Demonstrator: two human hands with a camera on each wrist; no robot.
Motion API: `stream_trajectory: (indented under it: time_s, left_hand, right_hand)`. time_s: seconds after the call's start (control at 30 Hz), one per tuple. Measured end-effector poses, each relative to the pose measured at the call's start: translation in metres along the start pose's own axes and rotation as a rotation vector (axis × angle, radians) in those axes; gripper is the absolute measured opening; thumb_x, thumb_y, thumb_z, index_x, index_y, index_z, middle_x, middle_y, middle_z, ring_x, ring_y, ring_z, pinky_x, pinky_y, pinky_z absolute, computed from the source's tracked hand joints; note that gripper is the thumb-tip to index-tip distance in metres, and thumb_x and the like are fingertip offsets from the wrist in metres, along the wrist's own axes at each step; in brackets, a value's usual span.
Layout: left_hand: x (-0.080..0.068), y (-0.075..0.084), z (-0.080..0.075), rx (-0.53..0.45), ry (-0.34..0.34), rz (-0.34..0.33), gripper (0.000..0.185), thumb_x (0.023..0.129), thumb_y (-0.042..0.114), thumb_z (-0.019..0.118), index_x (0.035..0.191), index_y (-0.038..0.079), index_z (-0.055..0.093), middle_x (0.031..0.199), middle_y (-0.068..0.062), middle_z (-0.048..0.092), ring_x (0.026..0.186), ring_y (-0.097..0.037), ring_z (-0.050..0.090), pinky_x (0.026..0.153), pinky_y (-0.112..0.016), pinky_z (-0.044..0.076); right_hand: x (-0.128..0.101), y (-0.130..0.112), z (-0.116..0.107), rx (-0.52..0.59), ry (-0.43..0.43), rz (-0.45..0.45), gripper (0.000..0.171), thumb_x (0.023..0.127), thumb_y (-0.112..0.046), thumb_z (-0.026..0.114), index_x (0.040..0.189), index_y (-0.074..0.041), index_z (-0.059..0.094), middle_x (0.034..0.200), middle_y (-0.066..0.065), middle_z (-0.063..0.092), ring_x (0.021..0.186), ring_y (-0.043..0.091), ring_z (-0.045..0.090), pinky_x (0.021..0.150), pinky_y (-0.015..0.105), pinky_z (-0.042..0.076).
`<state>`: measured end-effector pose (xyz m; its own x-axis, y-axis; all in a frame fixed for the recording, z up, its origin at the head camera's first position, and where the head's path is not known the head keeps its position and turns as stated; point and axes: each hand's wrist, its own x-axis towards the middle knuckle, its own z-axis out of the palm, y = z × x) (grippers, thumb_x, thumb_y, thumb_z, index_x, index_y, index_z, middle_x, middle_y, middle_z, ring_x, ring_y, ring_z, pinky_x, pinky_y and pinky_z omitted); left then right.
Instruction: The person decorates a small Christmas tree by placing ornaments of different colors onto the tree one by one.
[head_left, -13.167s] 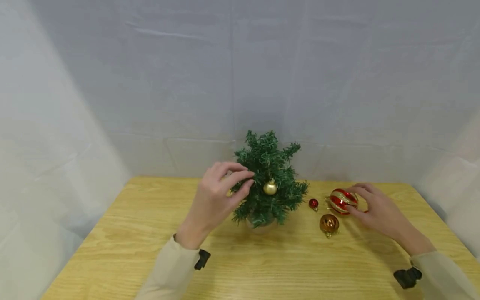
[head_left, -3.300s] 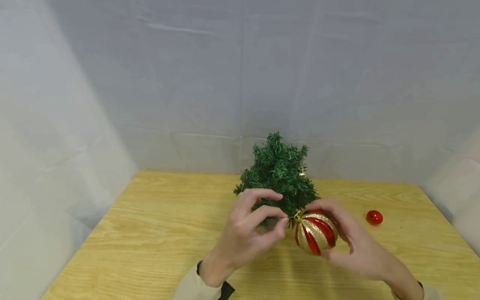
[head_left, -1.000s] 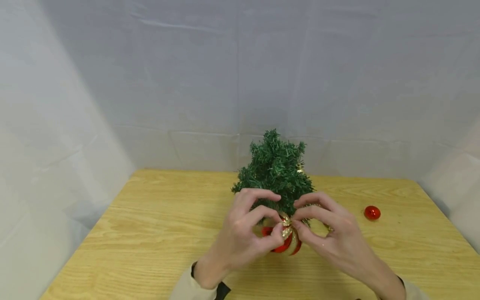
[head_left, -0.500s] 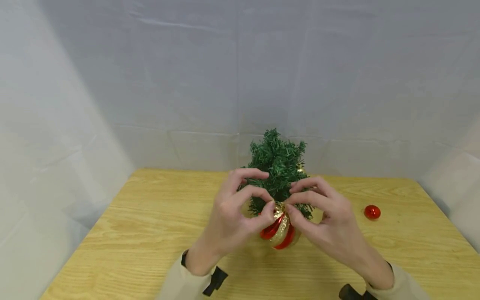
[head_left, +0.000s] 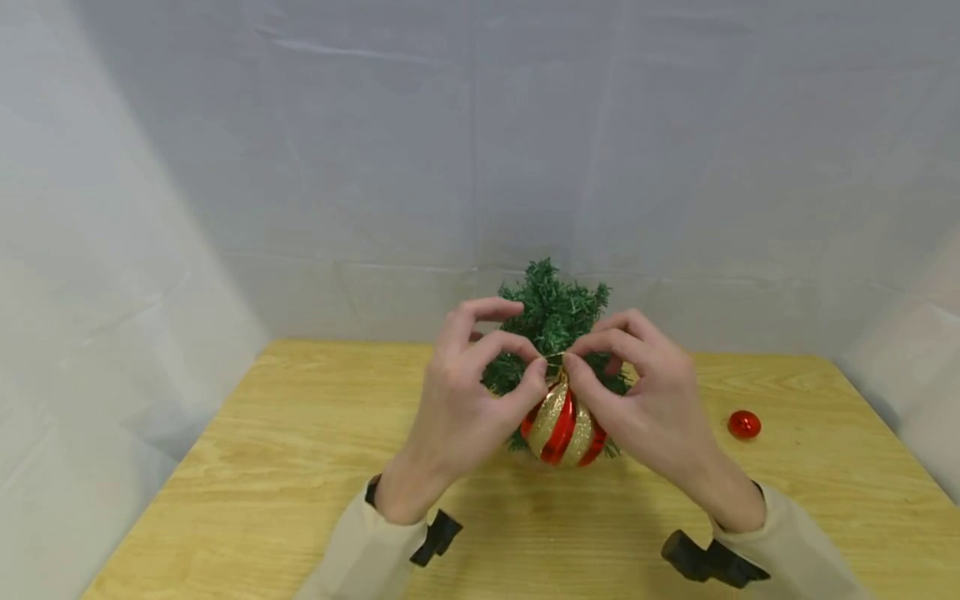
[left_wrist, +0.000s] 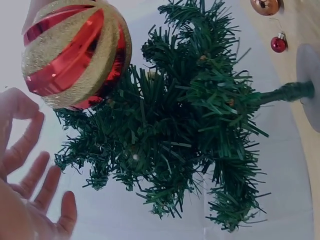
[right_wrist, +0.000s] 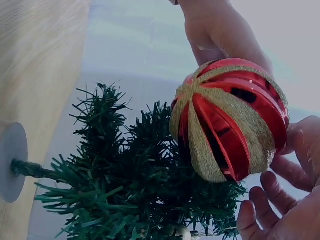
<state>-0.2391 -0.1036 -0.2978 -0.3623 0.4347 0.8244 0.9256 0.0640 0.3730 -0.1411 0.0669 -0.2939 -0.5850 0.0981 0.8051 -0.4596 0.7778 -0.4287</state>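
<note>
Head cam | both hands, left hand [head_left: 457, 408] + right hand [head_left: 645, 408], pinch the striped bauble [head_left: 562, 429] loop wide so it can hook the little tree [head_left: 551, 312] | spare red ball [head_left: 744, 424] waits aside

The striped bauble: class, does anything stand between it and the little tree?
Nothing visible does. The striped bauble hangs right against the front of the tree, its top pinched by the left hand and the right hand. The small red ball lies off to the right on the table.
</note>
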Motion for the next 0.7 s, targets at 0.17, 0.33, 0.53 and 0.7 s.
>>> stream_trajectory:
  time_s: [0.17,0.33,0.53,0.7]
  left_hand:
    - [0.004,0.002,0.001,0.017,-0.006,-0.074,0.004,0.09,0.015,0.073,0.087,0.013,0.073,0.13,-0.007,0.06,0.122,-0.022,0.055,0.094,-0.038,0.051]
    - [0.007,0.001,0.004,0.107,0.019,-0.02,0.003,0.089,0.014,0.074,0.085,0.013,0.073,0.121,-0.007,0.065,0.111,-0.026,0.059,0.09,-0.04,0.051]
    - [0.007,-0.001,0.005,0.222,0.008,0.04,0.005,0.09,0.015,0.072,0.085,0.014,0.072,0.112,-0.005,0.069,0.103,-0.026,0.064,0.092,-0.046,0.05]
    - [0.005,-0.001,0.005,0.265,-0.032,0.034,0.005,0.091,0.017,0.071,0.086,0.016,0.072,0.11,-0.002,0.069,0.101,-0.024,0.065,0.084,-0.042,0.05]
  right_hand:
    - [0.004,-0.001,0.001,-0.029,-0.019,0.086,0.011,0.092,-0.005,0.072,0.089,-0.015,0.076,0.093,-0.001,0.063,0.071,0.008,0.051,0.064,0.023,0.043]
    - [0.008,-0.001,0.002,-0.058,-0.04,0.136,0.011,0.093,-0.008,0.071,0.087,-0.016,0.076,0.092,-0.002,0.062,0.067,0.009,0.049,0.061,0.025,0.044]
    - [0.012,0.001,0.003,-0.116,-0.068,0.125,0.008,0.091,-0.007,0.072,0.087,-0.013,0.076,0.092,0.002,0.062,0.07,0.011,0.052,0.062,0.028,0.047]
    - [0.012,0.003,0.003,-0.185,-0.135,0.103,0.007,0.088,-0.008,0.074,0.085,-0.014,0.075,0.095,0.002,0.061,0.078,0.014,0.054,0.066,0.031,0.047]
